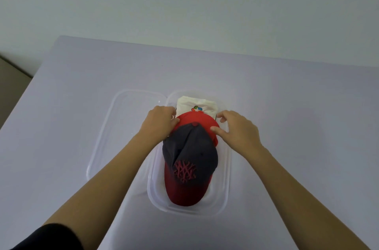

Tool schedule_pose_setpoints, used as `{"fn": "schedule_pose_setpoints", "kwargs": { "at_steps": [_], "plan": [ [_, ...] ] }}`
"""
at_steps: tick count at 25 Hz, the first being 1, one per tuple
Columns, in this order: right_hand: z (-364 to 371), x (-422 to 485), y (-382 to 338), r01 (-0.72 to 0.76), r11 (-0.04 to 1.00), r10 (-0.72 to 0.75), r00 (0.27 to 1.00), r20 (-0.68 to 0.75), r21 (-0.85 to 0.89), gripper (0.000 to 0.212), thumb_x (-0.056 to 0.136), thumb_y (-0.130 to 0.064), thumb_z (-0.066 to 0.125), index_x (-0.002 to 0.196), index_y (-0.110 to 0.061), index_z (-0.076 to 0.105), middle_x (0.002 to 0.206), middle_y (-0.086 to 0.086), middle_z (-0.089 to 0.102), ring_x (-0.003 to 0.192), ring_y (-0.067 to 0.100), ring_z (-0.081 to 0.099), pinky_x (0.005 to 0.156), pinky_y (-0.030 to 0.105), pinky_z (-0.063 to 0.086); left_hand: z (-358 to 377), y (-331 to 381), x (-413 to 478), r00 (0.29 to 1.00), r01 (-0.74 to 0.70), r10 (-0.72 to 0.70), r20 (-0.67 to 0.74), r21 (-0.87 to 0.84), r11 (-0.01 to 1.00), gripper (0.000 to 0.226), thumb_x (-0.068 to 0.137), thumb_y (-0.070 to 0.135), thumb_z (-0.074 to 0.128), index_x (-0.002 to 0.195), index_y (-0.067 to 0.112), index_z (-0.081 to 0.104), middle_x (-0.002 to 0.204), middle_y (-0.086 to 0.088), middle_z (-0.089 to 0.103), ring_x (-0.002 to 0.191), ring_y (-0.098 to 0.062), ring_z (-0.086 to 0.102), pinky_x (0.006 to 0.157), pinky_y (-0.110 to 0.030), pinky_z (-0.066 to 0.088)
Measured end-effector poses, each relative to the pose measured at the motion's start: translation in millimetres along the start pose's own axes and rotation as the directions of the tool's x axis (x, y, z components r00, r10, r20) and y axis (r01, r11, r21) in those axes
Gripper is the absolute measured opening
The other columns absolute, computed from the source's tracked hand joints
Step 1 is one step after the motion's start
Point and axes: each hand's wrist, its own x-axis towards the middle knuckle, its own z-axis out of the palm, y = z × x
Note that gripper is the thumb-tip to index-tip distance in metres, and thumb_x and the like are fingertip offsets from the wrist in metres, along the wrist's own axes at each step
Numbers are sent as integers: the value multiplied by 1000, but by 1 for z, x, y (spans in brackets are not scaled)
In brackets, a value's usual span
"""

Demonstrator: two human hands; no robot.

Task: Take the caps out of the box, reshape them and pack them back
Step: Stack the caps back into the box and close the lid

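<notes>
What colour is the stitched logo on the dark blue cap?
Dark red. The embroidered logo on the navy fabric baseball cap shows best in the head view.

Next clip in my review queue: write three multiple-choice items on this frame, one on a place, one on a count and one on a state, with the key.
1. Where does the clear lid lie?
A. on top of the box
B. flat on the table, left of the box
C. behind the box

2. How many caps show in the box?
A. one
B. two
C. three

3. What do both hands hold?
A. the red cap
B. the lid
C. the box's rim

Key:
1 B: the lid lies flat beside the box's left wall.
2 C: the navy cap, the red cap and the white cap sit in a row, near to far.
3 A: the left hand and the right hand grip the red cap from either side.
</notes>
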Motion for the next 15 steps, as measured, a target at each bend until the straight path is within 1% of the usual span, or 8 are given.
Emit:
{"fn": "schedule_pose_setpoints", "kwargs": {
  "at_steps": [2, 4, 6, 8, 11, 12, 13, 15],
  "plan": [
    [-4, -28, 1, 10, 982, -13, 1000, 13, 186, 40, 88, -54, 49, 117, -26, 56, 107, -11, 65, 75, 3, 57, 80, 31, 51, -13, -12, -23, 999, 2, -17, -48, -297, 955, 22, 92, 25, 54, 103, 13, 69, 94, 1, 72, 83, -12, 64, 77, -19, 46],
    [1, -54, -6, -4, 962, -34, 990, 135, 275, 41, 88, -54, 49, 116, -26, 56, 102, -13, 65, 63, -2, 50, 75, 28, 49, -20, -21, -48, 995, 8, 39, 93, -456, 890, 20, 91, 29, 57, 108, 24, 66, 93, 9, 70, 83, -2, 64, 73, -8, 43],
    [15, -65, -15, -45, 970, 4, 985, 172, 238, 39, 86, -55, 51, 111, -25, 56, 92, -12, 62, 66, 5, 54, 67, 25, 45, -9, -26, -57, 977, -15, 108, 186, -443, 896, 21, 89, 32, 59, 109, 27, 62, 91, 8, 68, 85, -5, 63, 70, -9, 44],
    [26, -61, -19, -135, 978, 116, 986, 122, 161, 37, 87, -55, 51, 107, -24, 55, 85, -10, 61, 75, 14, 60, 64, 28, 45, 9, -24, -53, 987, -64, 109, 119, -330, 942, 18, 90, 34, 58, 102, 20, 61, 84, 4, 64, 80, -14, 61, 68, -17, 44],
    [36, -51, -24, -200, 980, 198, 979, 58, 27, 41, 87, -55, 51, 112, -23, 53, 98, -3, 67, 90, 23, 64, 67, 30, 46, 33, -15, -50, 998, -52, 50, -22, -86, 995, 29, 92, 41, 51, 102, 15, 58, 93, 0, 61, 89, -21, 58, 74, -32, 47],
    [36, -51, -25, -191, 982, 190, 981, 36, 5, 43, 86, -55, 51, 116, -23, 52, 104, -2, 66, 95, 23, 62, 68, 31, 47, 38, -14, -53, 996, -59, 52, -69, -99, 993, 32, 92, 43, 51, 106, 15, 58, 99, 0, 62, 93, -20, 57, 78, -32, 47],
    [35, -54, -24, -176, 984, 177, 984, 9, -5, 47, 86, -56, 52, 119, -23, 51, 110, -2, 64, 100, 23, 60, 72, 32, 48, 38, -16, -57, 992, -69, 48, -117, -177, 982, 33, 91, 42, 52, 110, 15, 59, 104, 0, 62, 96, -19, 56, 82, -31, 46],
    [32, -63, -18, -136, 990, 137, 987, -78, 24, 57, 85, -58, 51, 128, -21, 48, 122, 0, 57, 110, 24, 53, 84, 36, 47, 31, -33, -67, 969, -42, -47, -243, -350, 936, 37, 90, 38, 57, 116, 12, 60, 112, -2, 61, 102, -20, 54, 89, -29, 41]
  ]
}}
